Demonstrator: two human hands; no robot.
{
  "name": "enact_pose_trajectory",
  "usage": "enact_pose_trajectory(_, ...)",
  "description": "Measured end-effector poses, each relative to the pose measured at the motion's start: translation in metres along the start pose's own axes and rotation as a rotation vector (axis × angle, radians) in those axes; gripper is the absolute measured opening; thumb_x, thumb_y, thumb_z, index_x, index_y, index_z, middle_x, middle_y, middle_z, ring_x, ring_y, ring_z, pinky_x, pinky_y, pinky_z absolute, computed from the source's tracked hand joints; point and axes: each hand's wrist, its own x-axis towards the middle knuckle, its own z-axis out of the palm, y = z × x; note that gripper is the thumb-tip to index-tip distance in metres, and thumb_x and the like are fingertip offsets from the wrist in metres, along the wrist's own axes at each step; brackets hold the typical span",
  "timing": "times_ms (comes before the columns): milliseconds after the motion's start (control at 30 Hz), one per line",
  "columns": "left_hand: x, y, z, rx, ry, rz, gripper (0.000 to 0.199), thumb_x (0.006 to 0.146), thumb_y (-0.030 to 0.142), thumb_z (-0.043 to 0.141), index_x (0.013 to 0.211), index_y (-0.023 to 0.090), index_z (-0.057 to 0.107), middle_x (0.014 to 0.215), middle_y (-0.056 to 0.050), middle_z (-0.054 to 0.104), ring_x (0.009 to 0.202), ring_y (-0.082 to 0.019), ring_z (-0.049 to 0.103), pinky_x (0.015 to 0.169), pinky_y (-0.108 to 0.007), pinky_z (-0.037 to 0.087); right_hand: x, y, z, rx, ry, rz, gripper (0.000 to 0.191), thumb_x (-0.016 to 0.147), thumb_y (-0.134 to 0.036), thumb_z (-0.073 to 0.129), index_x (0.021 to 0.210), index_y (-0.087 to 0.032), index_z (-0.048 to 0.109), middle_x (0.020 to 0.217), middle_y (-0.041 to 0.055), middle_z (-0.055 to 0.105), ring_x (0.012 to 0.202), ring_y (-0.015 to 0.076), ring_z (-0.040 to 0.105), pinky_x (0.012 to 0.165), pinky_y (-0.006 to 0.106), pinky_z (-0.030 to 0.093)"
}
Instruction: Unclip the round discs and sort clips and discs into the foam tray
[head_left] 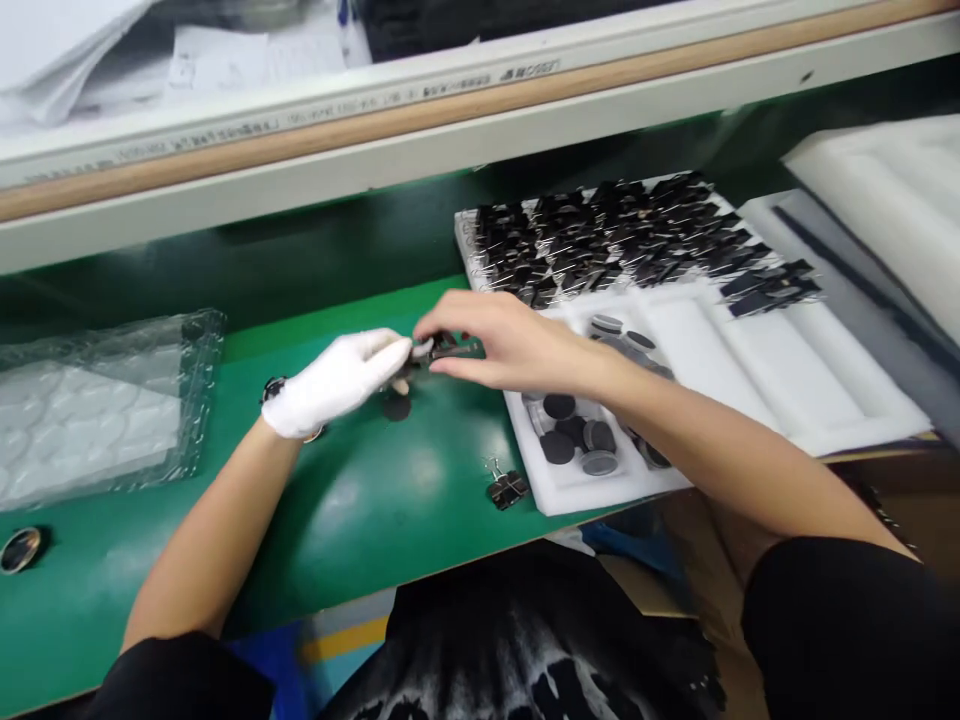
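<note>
My left hand (341,382), in a white glove, is closed at the fingertips on something small that its fingers mostly hide. My bare right hand (499,340) meets it from the right and pinches a dark binder clip (456,350), partly covered by the fingers. On the green table just below the hands lies a black disc (397,406). Another black binder clip (507,489) with wire handles rests near the front edge. Right of it, a white foam tray (559,498) holds several black discs and clear round pieces, partly hidden by my right forearm.
Behind the tray, many black binder clips (600,235) stand in rows on white foam. Clear plastic trays (191,400) lie at the left, with a round shiny piece (21,550) in front. A shelf edge (375,135) crosses above the table; more foam (892,190) is at right.
</note>
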Motion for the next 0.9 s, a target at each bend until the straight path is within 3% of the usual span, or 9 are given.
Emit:
enact_pose_trajectory(67, -0.010, 0.016, 0.008, -0.011, -0.079, 0.056, 0.048, 0.101, 0.056, 0.038, 0.118, 0.024, 0.070, 0.096, -0.005, 0.079, 0.084, -0.023, 0.073, 0.081, -0.036, 0.058, -0.029, -0.008, -0.004, 0.024, 0.065, 0.015, 0.020, 0.101, -0.032, 0.067, 0.114, -0.019, 0.074, 0.106, 0.0100, 0.076, 0.095, 0.0243, 0.070, 0.086, 0.036, 0.055)
enact_pose_trajectory(200, -0.021, 0.027, 0.028, 0.205, -0.057, 0.128, 0.053, 0.091, 0.051, 0.058, 0.139, 0.029, 0.066, 0.104, -0.003, 0.080, 0.097, -0.028, 0.076, 0.088, -0.040, 0.061, -0.091, -0.017, -0.024, 0.059, 0.230, 0.126, 0.017, 0.100, -0.027, 0.068, 0.114, -0.023, 0.076, 0.106, 0.0089, 0.078, 0.097, 0.0250, 0.072, 0.088, 0.040, 0.057)
enact_pose_trajectory(300, -0.019, 0.017, 0.032, 0.271, -0.007, 0.136, 0.056, 0.096, 0.056, 0.054, 0.144, 0.029, 0.064, 0.118, -0.005, 0.080, 0.115, -0.030, 0.075, 0.098, -0.042, 0.061, -0.149, -0.004, -0.072, -0.036, 0.310, 0.279, 0.019, 0.099, -0.038, 0.069, 0.114, -0.031, 0.078, 0.112, 0.0096, 0.075, 0.110, 0.0298, 0.070, 0.100, 0.050, 0.056)
enact_pose_trajectory(400, -0.011, 0.001, 0.027, 0.275, 0.046, 0.095, 0.056, 0.098, 0.062, 0.051, 0.141, 0.030, 0.066, 0.137, -0.006, 0.076, 0.123, -0.032, 0.073, 0.110, -0.046, 0.057, -0.215, 0.025, -0.133, -0.245, 0.364, 0.466, 0.029, 0.095, -0.054, 0.071, 0.111, -0.032, 0.081, 0.128, 0.0196, 0.065, 0.134, 0.0379, 0.058, 0.112, 0.053, 0.046)
enact_pose_trajectory(467, -0.004, -0.005, 0.025, 0.271, 0.067, 0.065, 0.055, 0.097, 0.066, 0.051, 0.138, 0.032, 0.067, 0.138, -0.005, 0.076, 0.123, -0.033, 0.074, 0.113, -0.048, 0.056, -0.255, 0.049, -0.164, -0.330, 0.363, 0.606, 0.031, 0.097, -0.054, 0.067, 0.113, -0.032, 0.082, 0.131, 0.0252, 0.062, 0.143, 0.0402, 0.051, 0.110, 0.050, 0.044)
enact_pose_trajectory(533, 0.000, -0.007, 0.024, 0.272, 0.078, 0.042, 0.054, 0.095, 0.067, 0.051, 0.134, 0.035, 0.068, 0.137, -0.003, 0.077, 0.123, -0.034, 0.074, 0.113, -0.050, 0.056, -0.286, 0.074, -0.180, -0.377, 0.350, 0.717, 0.029, 0.100, -0.049, 0.062, 0.118, -0.033, 0.078, 0.128, 0.0222, 0.065, 0.134, 0.0388, 0.057, 0.100, 0.052, 0.050)
enact_pose_trajectory(633, 0.003, -0.004, 0.025, 0.282, 0.089, 0.027, 0.051, 0.092, 0.069, 0.053, 0.128, 0.037, 0.071, 0.134, -0.002, 0.078, 0.122, -0.036, 0.074, 0.113, -0.053, 0.058, -0.313, 0.104, -0.184, -0.450, 0.282, 0.828, 0.029, 0.102, -0.040, 0.056, 0.124, -0.028, 0.070, 0.122, 0.0177, 0.068, 0.122, 0.0363, 0.063, 0.095, 0.054, 0.057)
enact_pose_trajectory(733, 0.001, -0.003, 0.024, 0.275, 0.106, 0.019, 0.048, 0.092, 0.067, 0.054, 0.127, 0.040, 0.073, 0.133, -0.002, 0.079, 0.122, -0.037, 0.075, 0.111, -0.055, 0.059, -0.322, 0.126, -0.178, -0.525, 0.213, 0.862, 0.026, 0.102, -0.031, 0.054, 0.124, -0.024, 0.068, 0.124, 0.0190, 0.067, 0.131, 0.0358, 0.059, 0.106, 0.054, 0.056)
enact_pose_trajectory(900, -0.020, -0.028, 0.021, 0.263, 0.186, -0.051, 0.047, 0.091, 0.069, 0.053, 0.124, 0.044, 0.075, 0.126, 0.001, 0.081, 0.117, -0.040, 0.077, 0.105, -0.065, 0.061, -0.325, 0.153, -0.167, -0.528, 0.327, 0.839, 0.027, 0.099, -0.027, 0.055, 0.121, -0.025, 0.070, 0.130, 0.0169, 0.060, 0.135, 0.0350, 0.056, 0.118, 0.058, 0.048)
